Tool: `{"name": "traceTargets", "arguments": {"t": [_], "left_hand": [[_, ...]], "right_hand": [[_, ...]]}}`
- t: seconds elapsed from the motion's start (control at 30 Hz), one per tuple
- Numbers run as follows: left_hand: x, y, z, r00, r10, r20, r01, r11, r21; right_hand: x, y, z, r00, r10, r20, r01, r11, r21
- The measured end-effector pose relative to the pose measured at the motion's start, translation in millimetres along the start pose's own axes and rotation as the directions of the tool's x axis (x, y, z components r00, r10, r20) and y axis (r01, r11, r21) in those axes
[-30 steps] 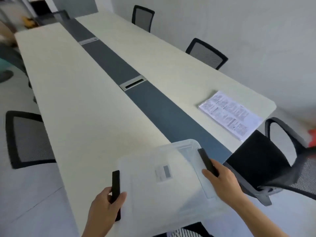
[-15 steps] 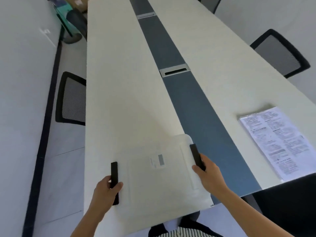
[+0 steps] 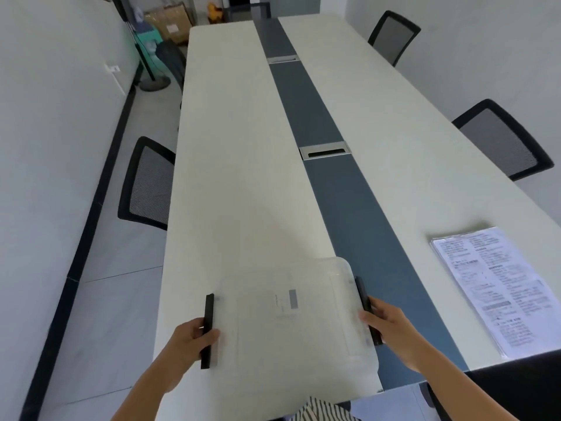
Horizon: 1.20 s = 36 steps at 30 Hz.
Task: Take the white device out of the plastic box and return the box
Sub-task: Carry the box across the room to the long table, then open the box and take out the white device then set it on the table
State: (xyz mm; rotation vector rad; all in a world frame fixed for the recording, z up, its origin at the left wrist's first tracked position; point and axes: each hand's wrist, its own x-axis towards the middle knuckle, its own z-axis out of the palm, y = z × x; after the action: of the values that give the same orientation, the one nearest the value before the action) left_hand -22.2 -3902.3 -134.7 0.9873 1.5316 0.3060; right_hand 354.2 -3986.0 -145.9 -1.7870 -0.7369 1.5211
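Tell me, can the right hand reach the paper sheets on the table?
Probably yes. The right hand grips the plastic box latch now, but bare table lies between it and the paper sheets.

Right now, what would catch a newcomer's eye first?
The clear plastic lidded box at the near end of the long cream table, with the left hand and right hand each in a grip on one of its black side latches. Next, the dark blue-grey centre strip, and the sleeved printed sheet at near right.
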Motion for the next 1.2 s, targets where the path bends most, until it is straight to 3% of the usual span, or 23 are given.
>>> {"name": "traceTargets", "arguments": {"t": [0.1,0.23,0.3,0.37,0.47,0.53,0.63,0.7,0.77,0.83,0.9,1.0,1.2], "left_hand": [[4.1,-10.7,-6.6,1.0,0.007,0.006,-0.007,0.998,-0.07],[1.7,-19.2,-4.0,0.949,0.219,-0.227,-0.151,0.947,0.282],[-3.2,-23.2,-0.1,0.892,0.363,-0.268,-0.19,0.841,0.507],[-5.4,-28.3,5.2,0.871,0.439,-0.22,-0.217,0.747,0.628],[-9.3,-31.2,13.0,0.911,0.373,-0.176,-0.204,0.779,0.593],[-13.1,-25.7,15.9,0.915,0.343,-0.213,-0.202,0.846,0.493],[-20.4,-9.1,12.2,0.887,0.383,-0.256,-0.287,0.894,0.345],[-25.5,8.5,6.5,0.864,0.411,-0.289,-0.358,0.907,0.22],[-25.6,26.7,0.6,0.856,0.416,-0.307,-0.404,0.909,0.104],[-20.7,43.3,-1.4,0.852,0.414,-0.322,-0.43,0.903,0.023],[-15.2,53.6,3.6,0.844,0.405,-0.352,-0.439,0.899,-0.017],[-3.0,49.8,15.3,0.829,0.386,-0.405,-0.398,0.916,0.058],[22.4,-0.3,44.0,0.873,0.319,-0.37,-0.121,0.876,0.468]], "right_hand": [[-1.5,-1.3,3.7,0.998,-0.011,-0.056,0.01,1.0,-0.019],[-3.1,6.9,8.7,0.968,-0.055,-0.244,0.001,0.976,-0.217],[-8.2,11.9,12.7,0.933,-0.147,-0.33,-0.021,0.889,-0.457],[-14.3,17.2,17.8,0.905,-0.228,-0.359,-0.071,0.751,-0.657],[-23.6,19.6,31.2,0.923,-0.132,-0.362,-0.178,0.686,-0.705],[-30.1,17.6,39.9,0.926,-0.076,-0.369,-0.209,0.712,-0.671],[-37.7,2.1,41.4,0.911,-0.104,-0.399,-0.174,0.781,-0.6],[-42.3,-24.3,38.4,0.913,-0.081,-0.399,-0.102,0.903,-0.418],[-41.9,-57.3,34.2,0.94,-0.025,-0.34,-0.011,0.995,-0.103],[-29.2,-85.3,27.1,0.961,-0.004,-0.277,0.035,0.994,0.107],[-2.5,-104.9,19.8,0.965,0.001,-0.262,0.046,0.984,0.174],[45.6,-125.9,16.9,0.972,0.011,-0.235,0.042,0.975,0.218],[150.7,-136.9,22.0,0.972,0.068,-0.226,-0.024,0.981,0.192]]}}
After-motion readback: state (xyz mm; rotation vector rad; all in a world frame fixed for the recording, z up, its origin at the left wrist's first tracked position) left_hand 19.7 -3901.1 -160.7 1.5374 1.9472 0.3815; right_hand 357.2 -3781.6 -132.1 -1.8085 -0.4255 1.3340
